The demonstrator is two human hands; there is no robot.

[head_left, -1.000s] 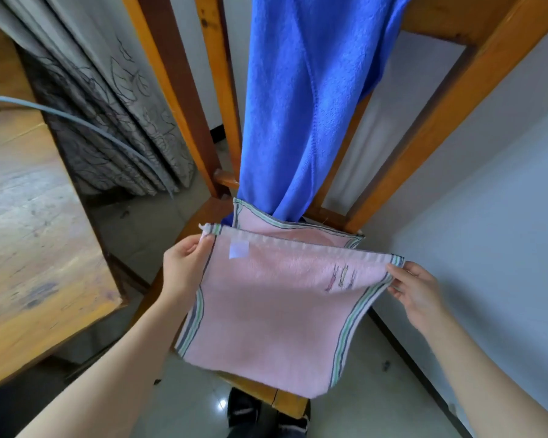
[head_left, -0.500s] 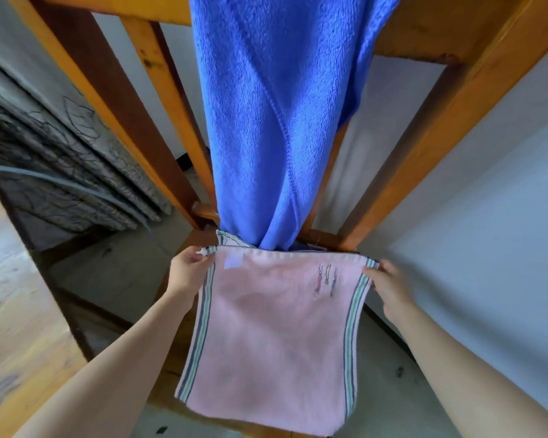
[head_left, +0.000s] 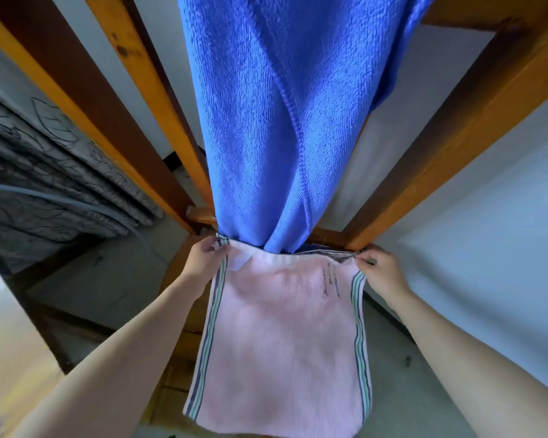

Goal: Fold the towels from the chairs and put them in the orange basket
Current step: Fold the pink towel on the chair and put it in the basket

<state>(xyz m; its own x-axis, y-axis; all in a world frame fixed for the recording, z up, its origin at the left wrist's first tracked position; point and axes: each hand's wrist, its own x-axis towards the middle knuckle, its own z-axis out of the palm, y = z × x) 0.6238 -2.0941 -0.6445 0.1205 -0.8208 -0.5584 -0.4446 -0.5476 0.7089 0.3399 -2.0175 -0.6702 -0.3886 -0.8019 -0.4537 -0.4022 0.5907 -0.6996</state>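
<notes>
A pink towel (head_left: 282, 343) with green and dark striped side edges lies folded on the seat of a wooden chair (head_left: 133, 99), its near end hanging over the seat's front. My left hand (head_left: 203, 257) pinches its far left corner and my right hand (head_left: 382, 270) pinches its far right corner, both at the back of the seat. A blue towel (head_left: 266, 115) hangs from the chair's backrest, and its lower end rests on the pink towel's far edge. No orange basket is in view.
A grey patterned curtain (head_left: 45, 172) hangs at the left with a thin grey cable (head_left: 60, 200) across it. A wooden table edge (head_left: 10, 358) lies at the lower left. A pale wall (head_left: 487, 248) stands at the right, and tiled floor (head_left: 402, 358) shows below the chair.
Both hands have carried the pink towel's top edge away from me to the back of the seat, laying it over the layer beneath. The view has moved closer to the chair.
</notes>
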